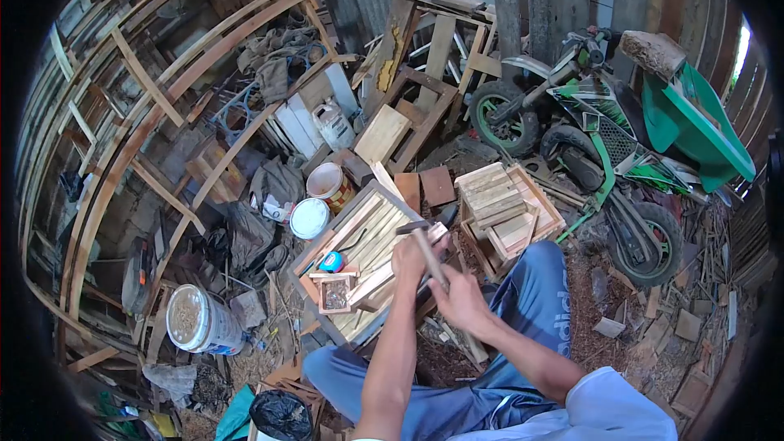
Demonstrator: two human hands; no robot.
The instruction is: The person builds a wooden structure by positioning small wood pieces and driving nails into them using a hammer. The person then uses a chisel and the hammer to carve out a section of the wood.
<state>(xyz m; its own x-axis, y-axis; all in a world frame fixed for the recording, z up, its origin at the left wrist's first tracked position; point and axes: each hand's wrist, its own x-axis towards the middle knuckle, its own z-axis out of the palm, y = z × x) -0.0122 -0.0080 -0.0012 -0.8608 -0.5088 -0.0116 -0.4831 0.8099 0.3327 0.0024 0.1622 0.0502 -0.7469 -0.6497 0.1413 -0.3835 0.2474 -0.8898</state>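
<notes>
Head view, right hand [461,302] gripping hammer [426,247], left hand [408,260] clenched over wooden slat [377,279].

Two hands: the left hand [411,260] and right hand [459,300] together grip one hammer [425,247]. Just left of the grip lies one slatted wooden panel [359,253], bearing one small nail box [334,293]. Beyond it stand two paint tubs [320,198]. Right of the grip, one motorbike [596,147].

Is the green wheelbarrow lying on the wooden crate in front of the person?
No, the wheelbarrow stands far right behind the motorbike, away from the crate.
</notes>
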